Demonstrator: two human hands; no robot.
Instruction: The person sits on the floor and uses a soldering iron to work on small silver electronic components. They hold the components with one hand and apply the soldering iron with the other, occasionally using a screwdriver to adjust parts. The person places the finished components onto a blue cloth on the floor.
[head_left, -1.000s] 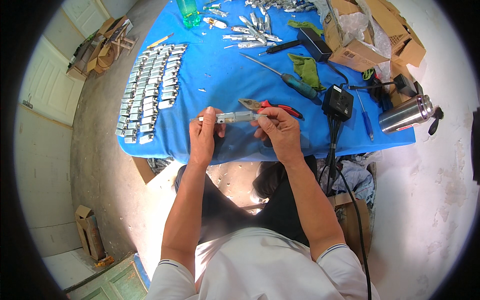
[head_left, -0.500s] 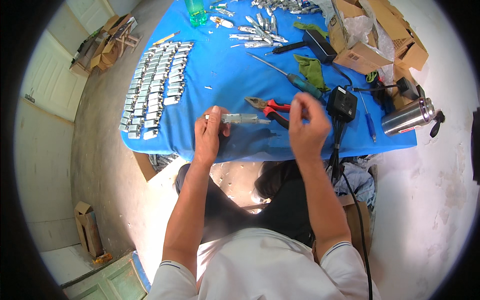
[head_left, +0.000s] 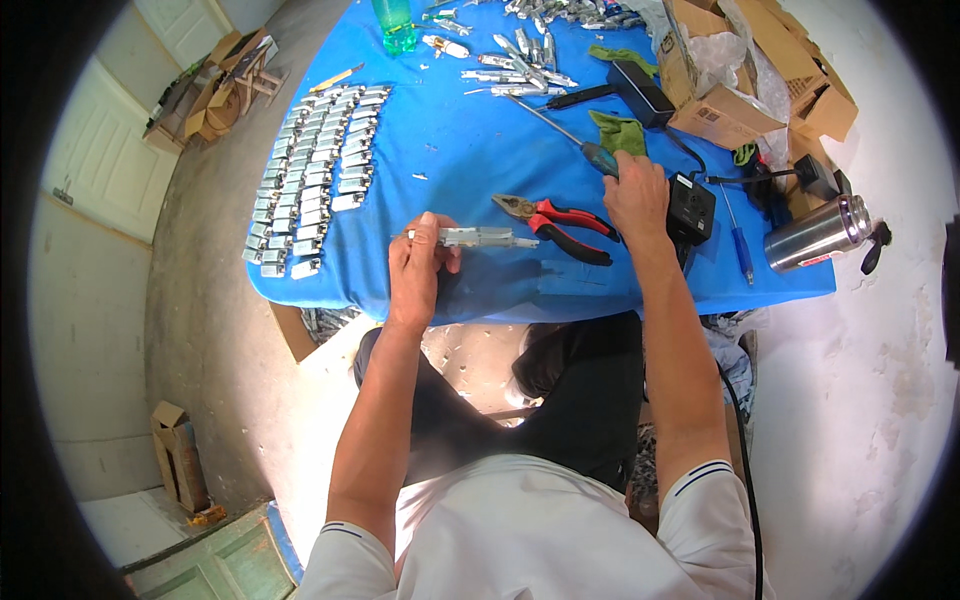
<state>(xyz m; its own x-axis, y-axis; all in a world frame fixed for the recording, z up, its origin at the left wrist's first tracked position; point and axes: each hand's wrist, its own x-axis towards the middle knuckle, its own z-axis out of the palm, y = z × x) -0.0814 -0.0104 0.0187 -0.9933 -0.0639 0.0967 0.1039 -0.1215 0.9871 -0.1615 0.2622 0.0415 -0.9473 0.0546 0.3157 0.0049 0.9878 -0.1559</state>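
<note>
My left hand (head_left: 415, 268) is closed on one end of a slim silvery metal piece (head_left: 478, 238), held level above the near part of the table with its narrow end to the right. My right hand (head_left: 638, 195) is wrapped round the handle of a long screwdriver (head_left: 600, 158), whose shaft slants away to the far left; the rear of the handle is hidden under the fingers. Between the two hands lie pliers (head_left: 560, 222) with red and black handles, jaws towards the far left.
Rows of small metal parts (head_left: 318, 170) cover the table's left side. Similar slim pieces (head_left: 520, 65) are heaped at the back. A soldering-gun-like black tool (head_left: 640, 92), green cloth (head_left: 622, 132), black socket block (head_left: 690, 208), steel flask (head_left: 815, 235) and cardboard box (head_left: 725, 118) stand right.
My right hand has moved outward and away from me onto the screwdriver handle, and the screwdriver has shifted slightly. My left hand keeps the metal piece nearly still.
</note>
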